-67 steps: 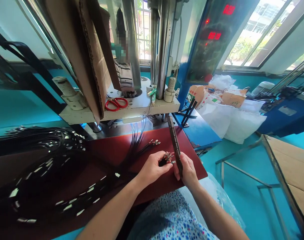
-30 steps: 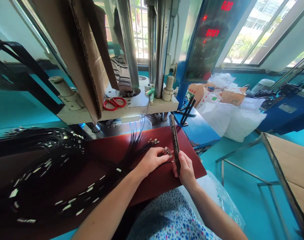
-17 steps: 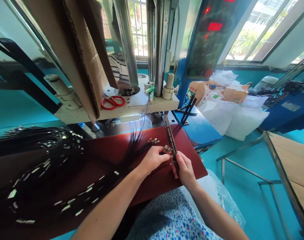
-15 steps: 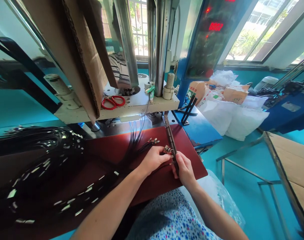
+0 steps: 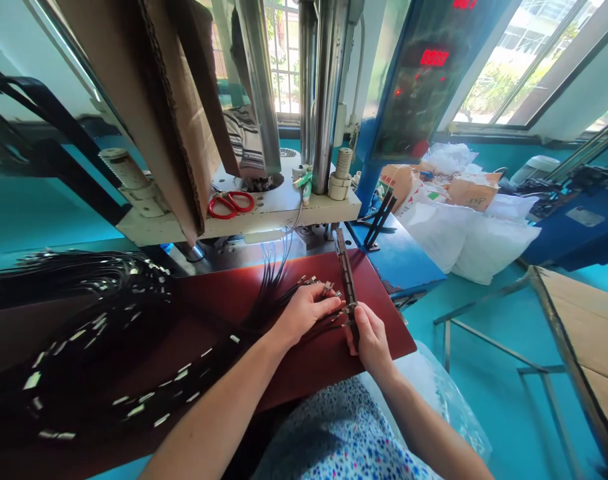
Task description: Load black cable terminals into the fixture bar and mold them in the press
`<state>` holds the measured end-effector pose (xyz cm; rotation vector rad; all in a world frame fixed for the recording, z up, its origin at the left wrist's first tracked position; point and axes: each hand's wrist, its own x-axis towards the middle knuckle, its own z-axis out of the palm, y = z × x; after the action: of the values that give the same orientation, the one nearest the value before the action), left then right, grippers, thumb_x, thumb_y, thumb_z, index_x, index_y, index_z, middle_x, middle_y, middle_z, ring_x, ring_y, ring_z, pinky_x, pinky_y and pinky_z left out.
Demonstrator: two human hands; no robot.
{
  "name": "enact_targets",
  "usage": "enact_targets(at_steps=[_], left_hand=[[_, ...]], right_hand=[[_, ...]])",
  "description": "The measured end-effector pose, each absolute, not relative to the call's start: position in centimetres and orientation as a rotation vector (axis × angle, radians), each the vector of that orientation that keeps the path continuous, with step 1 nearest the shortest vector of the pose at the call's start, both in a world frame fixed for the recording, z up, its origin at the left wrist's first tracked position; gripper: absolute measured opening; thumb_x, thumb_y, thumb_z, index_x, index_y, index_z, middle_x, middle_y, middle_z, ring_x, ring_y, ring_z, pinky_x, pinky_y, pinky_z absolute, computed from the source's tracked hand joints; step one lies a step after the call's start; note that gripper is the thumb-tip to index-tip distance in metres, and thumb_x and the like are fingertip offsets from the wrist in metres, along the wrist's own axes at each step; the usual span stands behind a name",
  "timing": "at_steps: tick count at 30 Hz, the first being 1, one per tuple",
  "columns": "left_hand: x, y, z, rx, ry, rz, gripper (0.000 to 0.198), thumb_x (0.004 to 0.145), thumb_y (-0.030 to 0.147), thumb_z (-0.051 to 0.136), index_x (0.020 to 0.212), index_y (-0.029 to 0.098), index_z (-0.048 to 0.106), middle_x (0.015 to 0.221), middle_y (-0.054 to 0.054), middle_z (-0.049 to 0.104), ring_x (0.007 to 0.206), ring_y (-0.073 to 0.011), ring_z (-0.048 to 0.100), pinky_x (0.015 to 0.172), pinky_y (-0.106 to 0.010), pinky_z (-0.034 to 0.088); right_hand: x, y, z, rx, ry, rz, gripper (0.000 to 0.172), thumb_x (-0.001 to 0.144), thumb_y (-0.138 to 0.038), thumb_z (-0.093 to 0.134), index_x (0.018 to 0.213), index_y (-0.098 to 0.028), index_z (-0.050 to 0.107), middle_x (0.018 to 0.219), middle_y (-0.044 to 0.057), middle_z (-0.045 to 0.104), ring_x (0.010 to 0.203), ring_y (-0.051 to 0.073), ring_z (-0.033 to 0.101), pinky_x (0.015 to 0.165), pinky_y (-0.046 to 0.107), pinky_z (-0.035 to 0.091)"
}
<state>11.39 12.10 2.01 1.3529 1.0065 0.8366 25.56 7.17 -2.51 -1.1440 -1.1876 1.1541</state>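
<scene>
Where the red mat (image 5: 294,367) lies before the press (image 5: 284,213), the left hand (image 5: 304,313) grasps a bunch of black wires (image 5: 270,293), their metal terminals (image 5: 327,289) just beside the bar (image 5: 345,267). The right hand (image 5: 370,340) is clenched round the bar's near end; the bar slants away toward the press. Scissors (image 5: 230,203) lie on the press; a heap (image 5: 84,333) of wires lies at left.

Long dark metal bar (image 5: 346,273) lengthwise across red mat (image 5: 209,293), black terminal-tipped wires (image 5: 284,298) fanned just beside it.
</scene>
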Motion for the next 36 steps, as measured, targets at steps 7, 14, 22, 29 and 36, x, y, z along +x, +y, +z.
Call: enact_targets(at_steps=[7,14,22,29,36], left_hand=[[11.5,12.1,2.1,1.610,1.006,0.740,0.024,0.065,0.036,0.065,0.073,0.015,0.057,0.068,0.002,0.056,0.065,-0.0120,0.048,0.062,-0.023,0.037],[11.8,11.7,1.9,1.703,1.054,0.877,0.014,0.072,0.029,0.058,0.067,0.015,0.057,0.070,-0.001,0.056,0.067,-0.0128,0.050,0.065,-0.024,0.037],[11.2,13.1,2.5,1.470,1.023,0.650,0.027,0.068,0.032,0.058,0.049,0.015,0.050,0.046,0.002,0.050,0.049,-0.0100,0.044,0.053,-0.024,0.032],[11.2,13.4,2.3,1.506,0.971,0.570,0.021,0.066,0.026,0.057,0.049,0.014,0.052,0.042,0.003,0.047,0.041,-0.0080,0.038,0.044,-0.023,0.024],[11.1,13.2,2.1,1.514,1.006,0.668,0.022,0.066,0.022,0.057,0.046,0.014,0.049,0.042,0.004,0.047,0.044,-0.0085,0.042,0.047,-0.022,0.029]], right_hand=[[25.6,7.0,-2.5,-1.136,-1.187,1.166,0.032,0.091,-0.045,0.037,0.094,-0.017,0.051,0.043,-0.009,0.042,0.029,0.007,0.034,0.029,0.018,0.024],[25.5,7.1,-2.3,-1.148,-1.159,1.186,0.036,0.090,-0.047,0.039,0.103,-0.016,0.051,0.044,-0.008,0.043,0.030,0.007,0.035,0.030,0.017,0.024],[25.6,6.9,-2.5,-1.094,-1.126,1.258,0.045,0.089,-0.044,0.042,0.127,-0.018,0.038,0.045,-0.008,0.046,0.029,0.006,0.035,0.028,0.015,0.027],[25.9,7.0,-2.7,-1.068,-1.164,1.270,0.042,0.091,-0.040,0.042,0.127,-0.020,0.042,0.048,-0.007,0.048,0.031,0.005,0.035,0.028,0.015,0.027],[25.5,7.1,-2.7,-1.156,-1.318,1.189,0.045,0.091,-0.040,0.042,0.131,-0.020,0.040,0.048,-0.008,0.042,0.034,0.005,0.034,0.031,0.015,0.027]])
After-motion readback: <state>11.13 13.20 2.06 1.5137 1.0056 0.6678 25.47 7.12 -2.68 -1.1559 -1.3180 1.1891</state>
